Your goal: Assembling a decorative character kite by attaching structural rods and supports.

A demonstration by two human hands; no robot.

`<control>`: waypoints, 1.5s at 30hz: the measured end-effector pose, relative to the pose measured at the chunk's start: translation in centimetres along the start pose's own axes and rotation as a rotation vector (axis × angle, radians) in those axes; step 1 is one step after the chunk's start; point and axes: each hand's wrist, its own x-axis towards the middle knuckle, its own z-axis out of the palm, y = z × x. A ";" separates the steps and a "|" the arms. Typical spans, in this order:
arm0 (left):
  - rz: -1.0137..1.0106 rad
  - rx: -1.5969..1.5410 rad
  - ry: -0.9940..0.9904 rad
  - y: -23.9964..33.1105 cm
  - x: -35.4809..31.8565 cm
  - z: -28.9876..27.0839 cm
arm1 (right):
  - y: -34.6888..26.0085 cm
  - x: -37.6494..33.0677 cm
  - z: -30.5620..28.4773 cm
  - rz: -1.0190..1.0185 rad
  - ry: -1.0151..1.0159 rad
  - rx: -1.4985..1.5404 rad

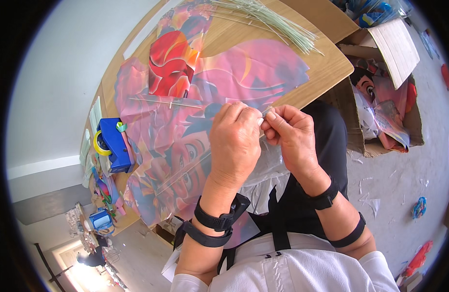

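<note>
My left hand [235,141] and my right hand [293,136] meet fingertip to fingertip over the near edge of the table. Both are closed in a pinch. Between them shows a small, thin, pale piece [266,111], too small to name. Beneath and beyond my hands spreads a large printed sheet [263,63] in pink, purple and blue, with a face drawn on it. On top of it rests a red patterned piece [171,68]. A thin pale rod [168,103] with a short crosspiece lies just below that red piece.
A bundle of pale green rods [268,22] lies at the table's far edge. On the left stands a blue tape dispenser [116,146] with a yellow roll. An open cardboard box [353,119] with printed sheets sits right of the table. Scraps litter the floor [385,185].
</note>
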 end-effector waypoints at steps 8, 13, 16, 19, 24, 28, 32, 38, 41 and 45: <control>-0.180 -0.163 -0.011 -0.1 0.1 -0.5 | 0.2 0.9 -1.4 -0.186 -0.153 -0.261; -0.309 -0.246 0.003 -0.6 0.8 -1.7 | -0.9 0.8 -1.3 -0.153 -0.107 -0.281; -0.271 -0.227 0.008 -0.4 0.7 -1.5 | -0.9 0.2 -0.4 -0.067 -0.087 -0.203; -0.228 -0.197 -0.002 -0.2 0.4 -1.0 | -0.8 -0.1 0.2 0.003 -0.037 -0.104; -0.140 -0.122 -0.030 -0.1 -0.2 -0.6 | -0.6 0.0 0.2 0.082 -0.024 -0.031; -0.094 -0.050 -0.034 -0.1 -0.4 -0.3 | -0.5 0.1 -0.1 0.109 -0.028 0.018; -0.108 -0.059 -0.040 -0.1 -0.4 -0.2 | -0.4 0.2 -0.3 0.058 -0.050 -0.065; -0.157 -0.076 -0.076 -0.1 -0.3 -0.3 | -0.6 0.8 -1.0 -0.173 -0.147 -0.434; -0.159 -0.065 -0.105 0.1 -0.2 -0.5 | -1.1 1.0 -1.3 -0.359 -0.191 -0.649; -0.133 -0.065 -0.125 0.0 -0.1 -0.6 | -2.0 1.4 -1.7 -0.544 -0.279 -0.820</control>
